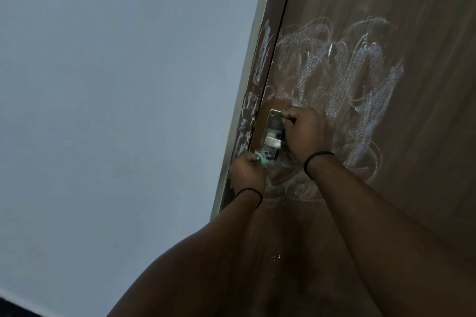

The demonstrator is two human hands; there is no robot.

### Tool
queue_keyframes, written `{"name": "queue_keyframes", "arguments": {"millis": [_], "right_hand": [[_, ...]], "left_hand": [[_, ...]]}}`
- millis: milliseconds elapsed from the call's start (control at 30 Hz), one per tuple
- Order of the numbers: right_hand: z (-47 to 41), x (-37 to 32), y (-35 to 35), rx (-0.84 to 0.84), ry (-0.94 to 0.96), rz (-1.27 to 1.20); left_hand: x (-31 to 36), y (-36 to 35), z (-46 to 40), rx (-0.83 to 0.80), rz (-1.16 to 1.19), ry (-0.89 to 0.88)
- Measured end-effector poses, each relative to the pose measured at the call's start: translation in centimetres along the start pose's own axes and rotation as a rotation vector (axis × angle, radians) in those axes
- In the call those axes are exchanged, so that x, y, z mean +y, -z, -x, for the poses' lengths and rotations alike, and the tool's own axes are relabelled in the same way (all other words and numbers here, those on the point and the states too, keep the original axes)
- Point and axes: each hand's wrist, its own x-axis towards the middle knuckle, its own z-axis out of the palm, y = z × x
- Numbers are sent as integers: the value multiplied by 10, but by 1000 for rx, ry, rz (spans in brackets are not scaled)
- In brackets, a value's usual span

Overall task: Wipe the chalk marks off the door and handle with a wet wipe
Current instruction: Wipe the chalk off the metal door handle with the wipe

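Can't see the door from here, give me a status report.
Left hand shut on green wipe below handle. Right hand gripping handle. Chalk marks cover door. Nothing in the way.
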Motion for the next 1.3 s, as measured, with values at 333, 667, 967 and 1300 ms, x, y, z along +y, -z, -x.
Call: {"name": "queue_keyframes", "arguments": {"millis": [333,667,967,1300], "right_hand": [[99,25,-26,156,-33,-313],[128,33,-57,-35,-269,-357],[106,43,-51,-117,-409,-553],[87,13,-68,155,-613,-686]], "left_hand": [[1,4,-10,-117,350,352],[18,-12,11,-1,104,167],[13,-21,16,-170,284,310],[-2,26,-15,-146,27,128]]}}
